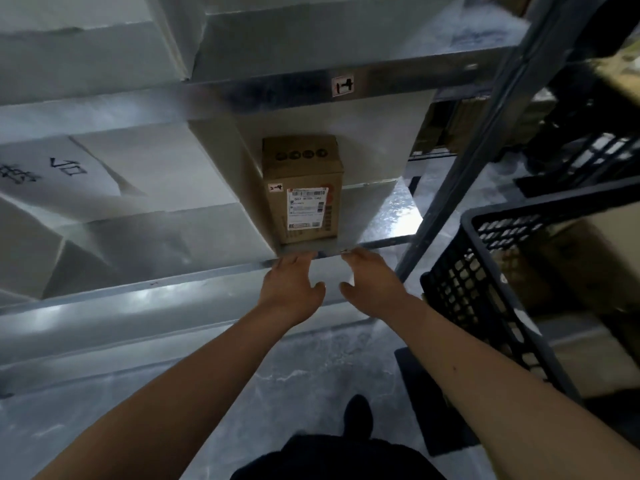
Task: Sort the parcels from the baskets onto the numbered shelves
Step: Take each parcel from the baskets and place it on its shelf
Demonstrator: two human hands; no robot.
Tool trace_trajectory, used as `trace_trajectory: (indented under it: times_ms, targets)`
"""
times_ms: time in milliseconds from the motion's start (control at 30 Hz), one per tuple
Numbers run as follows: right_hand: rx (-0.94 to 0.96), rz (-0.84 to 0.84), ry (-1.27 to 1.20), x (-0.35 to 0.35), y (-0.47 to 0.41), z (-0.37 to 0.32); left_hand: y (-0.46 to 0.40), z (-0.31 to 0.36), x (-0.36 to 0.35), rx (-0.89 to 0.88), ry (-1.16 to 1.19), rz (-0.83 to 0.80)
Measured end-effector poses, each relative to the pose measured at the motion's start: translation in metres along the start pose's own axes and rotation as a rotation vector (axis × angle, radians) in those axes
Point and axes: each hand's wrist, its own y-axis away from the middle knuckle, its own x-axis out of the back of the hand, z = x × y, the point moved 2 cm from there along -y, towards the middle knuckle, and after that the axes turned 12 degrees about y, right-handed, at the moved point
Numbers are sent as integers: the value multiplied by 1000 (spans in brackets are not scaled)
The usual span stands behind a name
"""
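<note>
- A brown cardboard parcel point(302, 188) is sitting on the metal shelf point(194, 271), slotted into a gap between large pale cartons point(145, 188); its long axis is running away from the person, into the shelf, with the white shipping label point(307, 208) facing up and a small handwritten sticker point(276, 187) beside the label.
- Both hands are hovering at the shelf's front lip, just in front of the parcel's near end and apart from it. The left hand point(294, 285) and right hand point(372, 278) are lying about equally near, one to each side of the parcel's axis.
- The fingers of both hands are lying relaxed and spread, holding nothing; the fingertips seem to be brushing the shelf edge, though blur is making contact hard to confirm.
- A tag reading roughly "1-4" point(343, 85) is showing on the rail of the shelf above.
- A black plastic basket point(485, 289) is standing to the right, near the right forearm; cardboard shapes are showing through its mesh, probably more parcels.
- Judging from this, the parcel is looking already placed, and the next reach likely goes right toward the basket.
</note>
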Motion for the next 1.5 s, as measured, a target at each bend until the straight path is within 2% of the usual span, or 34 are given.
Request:
trace_trajectory:
  times_ms: [167,367,767,1000,1167,1500]
  targets:
    - [-175,5,10,25,52,3,13,21,1,-176,40,-73]
    - [-380,117,62,57,136,4,41,61,-2,-509,10,-158]
    - [-863,316,-46,69,322,2,140,163,-56,-998,-37,-488]
    - [-1105,370,-47,58,424,23,203,220,-101,-1162,-90,-665]
    - [-1242,387,-77,43,483,48,242,257,-140,-1255,-116,-724]
    - [-1313,369,-168,23,547,143,282,324,-235,-1264,-259,-775]
